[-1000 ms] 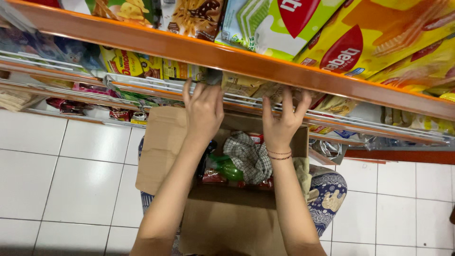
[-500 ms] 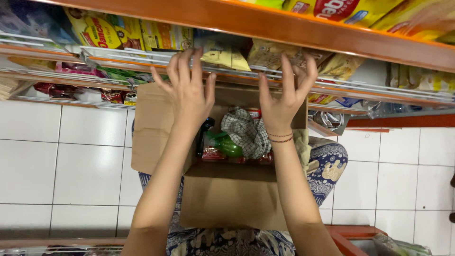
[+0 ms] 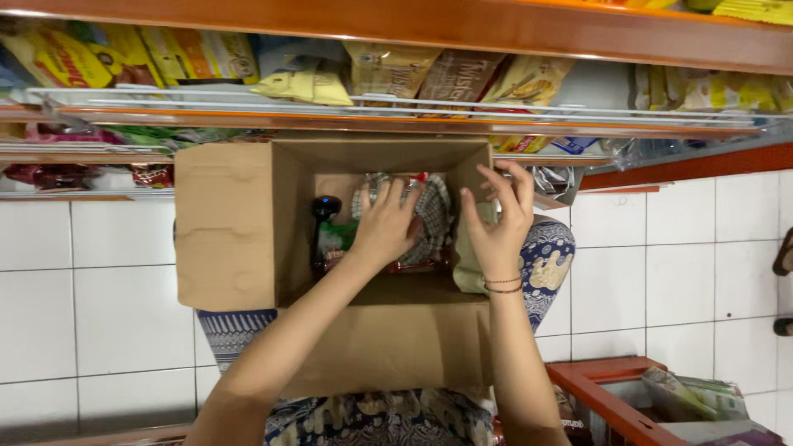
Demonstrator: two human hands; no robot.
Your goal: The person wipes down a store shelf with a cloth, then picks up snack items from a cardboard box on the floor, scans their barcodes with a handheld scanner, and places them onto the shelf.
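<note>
White tiled floor (image 3: 99,281) below me; orange-edged shop shelves (image 3: 462,29) with wire rails run across the top of view, stocked with yellow and brown snack packets (image 3: 388,70).

Left hand (image 3: 384,223): fingers (image 3: 395,194) spread and laid flat on a grey-and-white checked packet (image 3: 434,215) inside the open brown cardboard box (image 3: 223,223). Palm down, not closed around anything that I can see.

Right hand (image 3: 500,219): fingers (image 3: 520,182) apart and curled over the box's right wall, thumb on the inner side, touching the cardboard rim. Thin bracelets at my wrist (image 3: 502,286).

Box contents beside the checked packet: a green packet (image 3: 337,235) just left of my left hand, and a dark bottle top (image 3: 325,206) against the left inner wall. Box flaps stand open, left flap folded outward.

The box rests on my lap over blue-and-white patterned fabric (image 3: 549,264). Lower right: an orange plastic crate (image 3: 603,396) holding packets, on the floor.
</note>
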